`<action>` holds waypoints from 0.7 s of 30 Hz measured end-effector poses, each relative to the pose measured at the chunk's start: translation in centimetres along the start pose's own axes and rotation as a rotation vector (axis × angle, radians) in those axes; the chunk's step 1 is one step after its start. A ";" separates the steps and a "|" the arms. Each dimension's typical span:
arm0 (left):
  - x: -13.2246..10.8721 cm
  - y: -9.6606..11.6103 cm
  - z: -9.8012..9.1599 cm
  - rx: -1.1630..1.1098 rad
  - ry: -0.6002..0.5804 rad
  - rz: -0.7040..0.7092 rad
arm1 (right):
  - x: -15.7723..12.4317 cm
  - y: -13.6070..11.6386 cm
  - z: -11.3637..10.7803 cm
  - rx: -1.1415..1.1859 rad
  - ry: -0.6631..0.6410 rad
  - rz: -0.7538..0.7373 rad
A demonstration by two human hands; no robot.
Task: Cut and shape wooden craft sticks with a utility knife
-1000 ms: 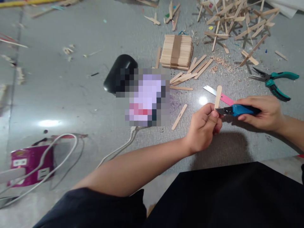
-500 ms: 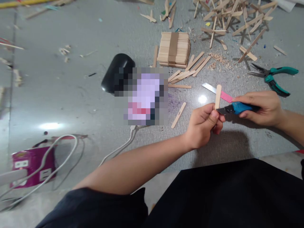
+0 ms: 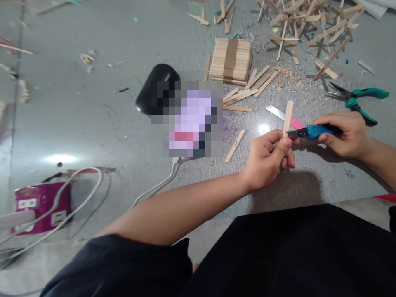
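Note:
Between the thumb and fingers of my left hand [image 3: 270, 154] a wooden popsicle stick [image 3: 288, 116] stands up, its lower end in the grip. My right hand [image 3: 348, 132] is closed round a blue and black utility knife [image 3: 316, 131]. The dark blade meets the stick just above my left thumb. Behind the knife lies a thin metal blade with a pink handle [image 3: 297, 123], partly covered by the stick and my right hand. A single stick with a small slot [image 3: 235, 145] rests on the table to the left of my left hand.
A banded bundle of sticks [image 3: 231, 61] and loose sticks [image 3: 243, 95] lie farther back. Green-handled pliers [image 3: 355, 95] are at right, below joined sticks [image 3: 309, 24]. Left are a black rounded object [image 3: 159, 84], a blurred-out lilac item [image 3: 194, 115] and a purple power strip [image 3: 43, 208] with a white cable.
The popsicle stick sits higher above my left hand, and the knife blade touches it above the thumb. My left fingers have shifted their grip. The whole view has moved slightly.

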State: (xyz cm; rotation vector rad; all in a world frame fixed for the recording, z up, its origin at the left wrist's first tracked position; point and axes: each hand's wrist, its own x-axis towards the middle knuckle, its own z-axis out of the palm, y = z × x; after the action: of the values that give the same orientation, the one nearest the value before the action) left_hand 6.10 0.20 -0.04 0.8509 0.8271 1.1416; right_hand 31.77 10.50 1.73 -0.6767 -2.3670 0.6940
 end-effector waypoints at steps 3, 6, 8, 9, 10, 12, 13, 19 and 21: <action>-0.1 0.0 0.2 0.049 0.046 0.013 | -0.2 0.1 0.0 0.011 0.009 0.067; -0.3 0.0 0.4 0.094 0.098 0.023 | -0.4 0.3 0.1 0.054 0.069 0.165; -0.4 -0.1 0.4 0.096 0.118 0.023 | -0.5 0.4 0.2 0.080 0.125 0.209; -0.5 -0.2 0.5 0.089 0.118 0.025 | -0.6 0.4 0.3 0.088 0.146 0.222; -0.5 -0.3 0.5 0.082 0.110 0.032 | -0.6 0.5 0.3 0.094 0.159 0.229; -0.5 -0.4 0.4 0.083 0.087 0.062 | -0.7 0.7 0.4 0.110 0.169 0.235; -0.5 -0.5 0.4 0.092 0.079 0.086 | -0.8 0.8 0.5 0.120 0.175 0.240; -0.1 -1.1 0.2 0.143 0.072 0.174 | -0.9 1.9 1.3 0.217 0.341 0.283; 0.1 -1.2 0.2 0.160 0.074 0.173 | -0.7 2.2 1.6 0.232 0.383 0.296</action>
State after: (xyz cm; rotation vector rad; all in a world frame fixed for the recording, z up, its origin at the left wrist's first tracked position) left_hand 6.78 0.00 -1.01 1.0339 0.9287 1.2766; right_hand 31.93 11.21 -0.97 -0.9712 -1.8243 0.8612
